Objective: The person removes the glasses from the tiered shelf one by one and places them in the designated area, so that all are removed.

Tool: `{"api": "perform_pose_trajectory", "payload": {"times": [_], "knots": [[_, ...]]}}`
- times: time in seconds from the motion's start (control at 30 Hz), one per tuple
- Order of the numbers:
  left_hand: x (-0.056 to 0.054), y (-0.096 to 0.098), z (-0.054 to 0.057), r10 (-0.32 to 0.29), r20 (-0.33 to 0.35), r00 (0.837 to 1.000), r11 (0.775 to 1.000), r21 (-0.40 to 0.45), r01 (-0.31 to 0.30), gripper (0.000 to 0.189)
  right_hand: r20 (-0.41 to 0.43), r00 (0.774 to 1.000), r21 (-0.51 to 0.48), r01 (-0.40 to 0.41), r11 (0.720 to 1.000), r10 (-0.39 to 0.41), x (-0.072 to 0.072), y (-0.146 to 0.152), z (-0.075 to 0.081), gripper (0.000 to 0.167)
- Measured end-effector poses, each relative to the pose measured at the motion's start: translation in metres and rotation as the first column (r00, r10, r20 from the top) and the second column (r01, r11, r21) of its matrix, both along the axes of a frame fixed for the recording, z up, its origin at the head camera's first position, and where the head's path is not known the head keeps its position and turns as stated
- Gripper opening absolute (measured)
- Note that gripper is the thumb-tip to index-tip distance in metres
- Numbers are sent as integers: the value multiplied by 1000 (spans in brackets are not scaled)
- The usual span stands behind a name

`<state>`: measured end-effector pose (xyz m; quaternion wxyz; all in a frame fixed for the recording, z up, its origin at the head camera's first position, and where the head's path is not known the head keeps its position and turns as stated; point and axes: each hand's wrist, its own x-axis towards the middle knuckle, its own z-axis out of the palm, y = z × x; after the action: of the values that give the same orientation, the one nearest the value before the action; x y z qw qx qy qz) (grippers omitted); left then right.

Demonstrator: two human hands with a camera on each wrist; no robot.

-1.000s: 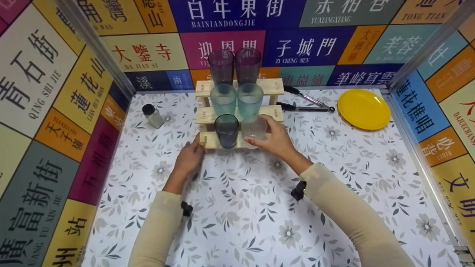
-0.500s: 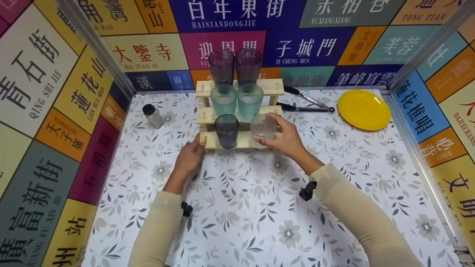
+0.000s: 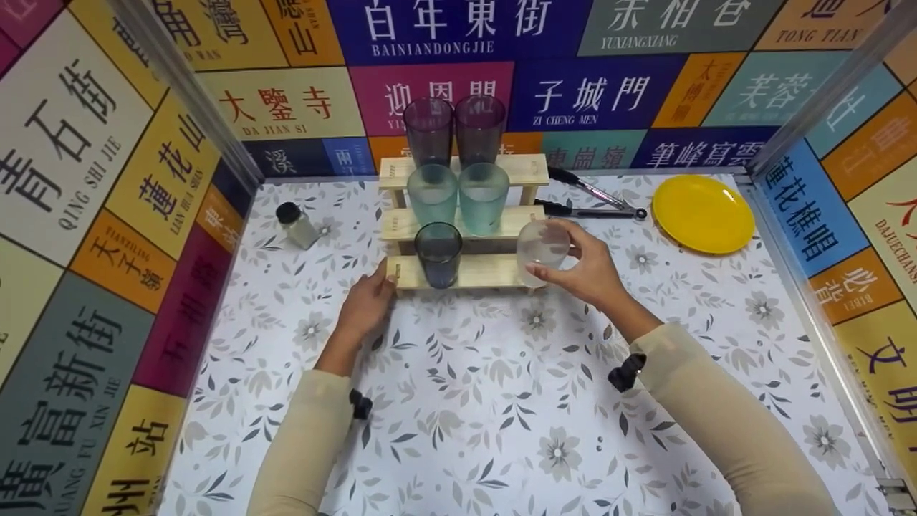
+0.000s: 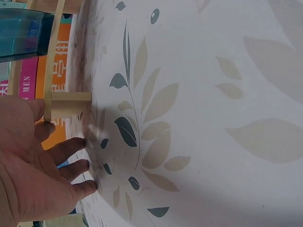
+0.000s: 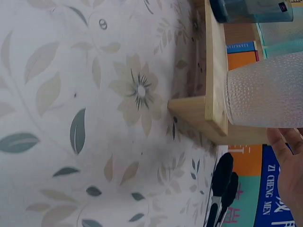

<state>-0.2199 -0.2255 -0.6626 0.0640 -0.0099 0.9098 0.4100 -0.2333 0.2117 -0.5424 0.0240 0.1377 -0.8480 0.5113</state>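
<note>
A three-step wooden rack (image 3: 494,271) stands on the table with glasses in pairs on its upper steps. My left hand (image 3: 367,304) pinches the left end of its lowest step; in the left wrist view the thumb and forefinger meet the board's edge while the other fingers (image 4: 71,150) spread below. My right hand (image 3: 589,266) holds a clear textured glass (image 3: 542,252) upright at the right end of the lowest step. The right wrist view has this glass (image 5: 267,92) with its base close over the board. A dark grey glass (image 3: 438,256) sits on the left of that step.
Two teal glasses (image 3: 483,199) fill the middle step, two purple glasses (image 3: 478,132) the top. Black-handled tongs (image 3: 598,209) lie right of the rack, with a yellow plate (image 3: 703,215) farther right. A small black-capped jar (image 3: 297,226) stands left. Printed panels (image 3: 430,72) enclose the table.
My right hand has moved the clear glass rightward, from beside the dark grey glass to the right end of the lowest step. My left hand has stayed on the rack.
</note>
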Motion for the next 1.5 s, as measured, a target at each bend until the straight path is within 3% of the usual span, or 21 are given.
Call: {"api": "perform_pose_trajectory", "payload": {"times": [0.13, 0.37, 0.63, 0.77, 1.17, 1.5], "knots": [[1, 1, 2, 7, -22, 1000, 1000, 22, -6, 69, 1, 1000, -15, 11, 1000, -11, 0, 15, 0, 80], [4, 3, 10, 18, 17, 1000, 999, 42, -19, 70, 35, 997, 40, 63, 997, -64, -1, 42, -5, 82], [-4, -5, -17, -1, -20, 1000, 1000, -2, 1, 77, 71, 989, 48, 129, 991, -132, -6, 65, -16, 80], [-7, -7, -23, 1, -11, 1000, 1000, -5, -1, 84, 93, 984, 47, 148, 988, -151, -9, 72, -22, 83], [-7, -6, -18, -14, -30, 999, 1000, -12, 14, 98, 156, 977, 18, 143, 990, -144, -21, 82, -35, 91], [-8, -7, -21, -15, -32, 999, 1000, -19, 14, 95, 227, 958, 16, 178, 984, -177, -34, 83, -46, 96]]}}
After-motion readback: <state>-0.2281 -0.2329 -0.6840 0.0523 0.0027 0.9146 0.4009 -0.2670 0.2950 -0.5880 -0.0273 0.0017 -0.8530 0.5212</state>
